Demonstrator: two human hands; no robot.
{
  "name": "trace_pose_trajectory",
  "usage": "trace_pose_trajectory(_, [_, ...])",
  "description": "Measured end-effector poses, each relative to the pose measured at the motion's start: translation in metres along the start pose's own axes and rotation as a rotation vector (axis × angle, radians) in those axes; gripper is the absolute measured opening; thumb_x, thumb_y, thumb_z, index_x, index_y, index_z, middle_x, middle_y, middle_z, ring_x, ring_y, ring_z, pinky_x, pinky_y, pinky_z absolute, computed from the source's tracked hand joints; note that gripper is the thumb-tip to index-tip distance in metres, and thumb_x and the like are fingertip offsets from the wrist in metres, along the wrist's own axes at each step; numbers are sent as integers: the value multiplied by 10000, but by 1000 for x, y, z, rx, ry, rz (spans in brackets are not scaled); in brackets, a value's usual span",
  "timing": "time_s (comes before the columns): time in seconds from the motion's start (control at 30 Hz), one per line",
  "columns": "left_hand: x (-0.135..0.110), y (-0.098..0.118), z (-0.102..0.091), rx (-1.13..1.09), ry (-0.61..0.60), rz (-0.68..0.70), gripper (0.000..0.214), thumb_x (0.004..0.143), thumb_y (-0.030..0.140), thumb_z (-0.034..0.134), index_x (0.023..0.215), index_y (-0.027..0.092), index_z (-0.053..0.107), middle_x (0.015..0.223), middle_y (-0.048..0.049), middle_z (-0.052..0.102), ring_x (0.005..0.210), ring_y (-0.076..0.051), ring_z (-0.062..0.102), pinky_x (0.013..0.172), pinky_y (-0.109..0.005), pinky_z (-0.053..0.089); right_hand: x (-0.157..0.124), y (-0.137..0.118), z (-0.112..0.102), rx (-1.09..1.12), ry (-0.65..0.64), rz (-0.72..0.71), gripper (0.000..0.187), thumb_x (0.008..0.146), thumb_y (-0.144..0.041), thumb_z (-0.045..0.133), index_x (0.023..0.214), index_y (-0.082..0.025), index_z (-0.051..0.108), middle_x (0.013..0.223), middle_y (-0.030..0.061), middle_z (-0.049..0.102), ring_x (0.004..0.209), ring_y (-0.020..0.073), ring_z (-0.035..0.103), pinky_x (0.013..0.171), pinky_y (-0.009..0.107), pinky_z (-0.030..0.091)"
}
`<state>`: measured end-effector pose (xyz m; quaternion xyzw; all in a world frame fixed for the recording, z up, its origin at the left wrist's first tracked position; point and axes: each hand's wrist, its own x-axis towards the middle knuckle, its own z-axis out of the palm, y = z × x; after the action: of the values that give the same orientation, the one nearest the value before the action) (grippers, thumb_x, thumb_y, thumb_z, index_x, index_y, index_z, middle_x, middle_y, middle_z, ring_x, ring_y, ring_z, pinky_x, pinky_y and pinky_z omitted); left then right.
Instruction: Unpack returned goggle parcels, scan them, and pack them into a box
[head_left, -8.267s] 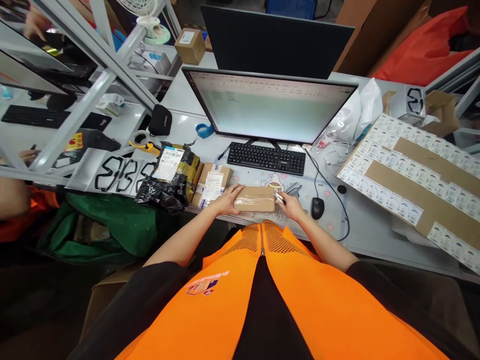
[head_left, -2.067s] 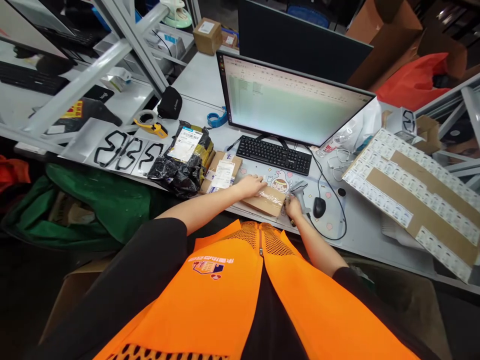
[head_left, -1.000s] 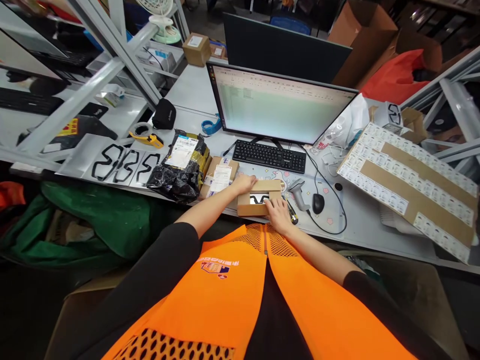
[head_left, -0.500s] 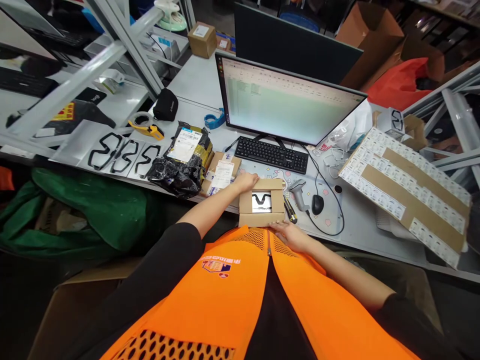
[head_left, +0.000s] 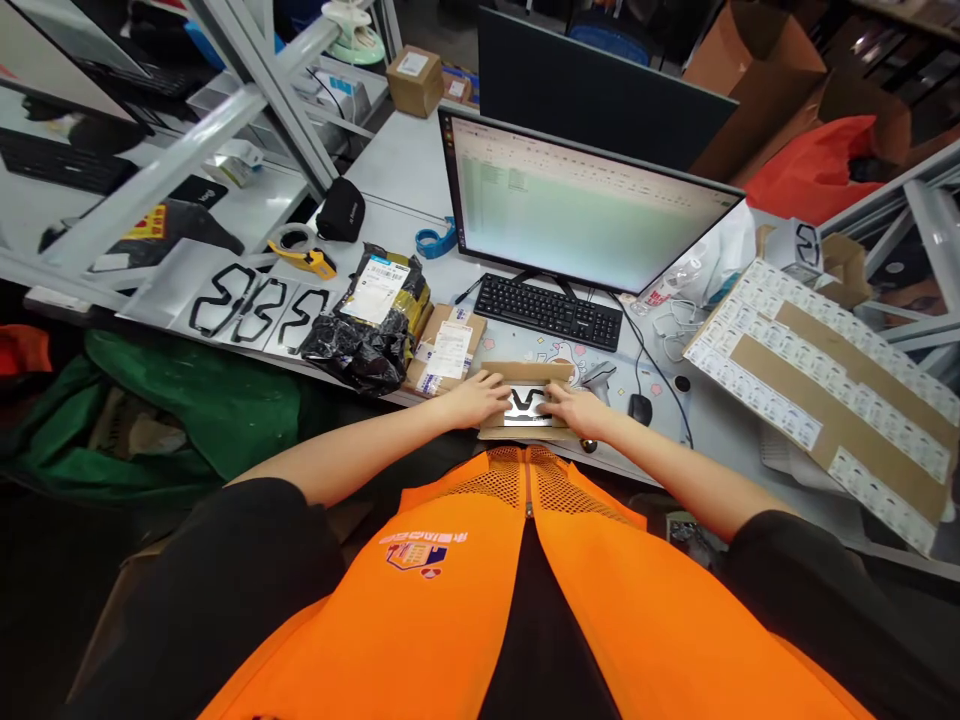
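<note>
A small cardboard box (head_left: 529, 372) lies with its flaps spread at the desk's front edge, just before my orange vest. Inside it shows a silver packet with a black wavy shape (head_left: 527, 404). My left hand (head_left: 480, 397) rests on the box's left side, fingers curled onto the packet's edge. My right hand (head_left: 574, 408) sits on the right side, fingers bent over the packet's other edge. Whether the fingers grip the packet or only touch it is unclear.
Behind the box are a black keyboard (head_left: 550, 310) and a lit monitor (head_left: 585, 218). A barcode scanner (head_left: 598, 374) and mouse (head_left: 639, 408) lie to the right; labelled parcels (head_left: 445, 350) and a black bag (head_left: 360, 345) to the left. A label-covered cardboard sheet (head_left: 825, 375) fills the right side.
The closed, taped box has been opened, showing the silver packet. In the last half second my right hand rose from the near flap and both hands closed in on the packet.
</note>
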<state>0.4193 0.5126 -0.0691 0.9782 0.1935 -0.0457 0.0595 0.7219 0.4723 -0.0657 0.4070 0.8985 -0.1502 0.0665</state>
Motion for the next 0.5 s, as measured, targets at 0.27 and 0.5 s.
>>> trace_pose_trajectory(0.27, [-48, -24, 10, -293, 373, -353, 349, 870, 51, 552, 1062, 239, 774, 1369, -83, 723, 1501, -309, 477, 1207, -486, 424, -38, 54, 21, 284, 349, 237, 412, 802, -93, 633, 1146, -225, 815, 1545, 124, 624, 1505, 398, 439, 1217, 631, 378])
trace_pose_trajectory(0.5, [-20, -13, 32, -662, 537, -1036, 339, 1029, 451, 586, 1164, 181, 740, 1121, -146, 805, 1075, -320, 748, 940, -390, 577, -16, 43, 63, 1079, 695, 623, 469, 804, -583, 629, 1010, -178, 749, 1008, 123, 801, 960, 299, 739, 889, 473, 620])
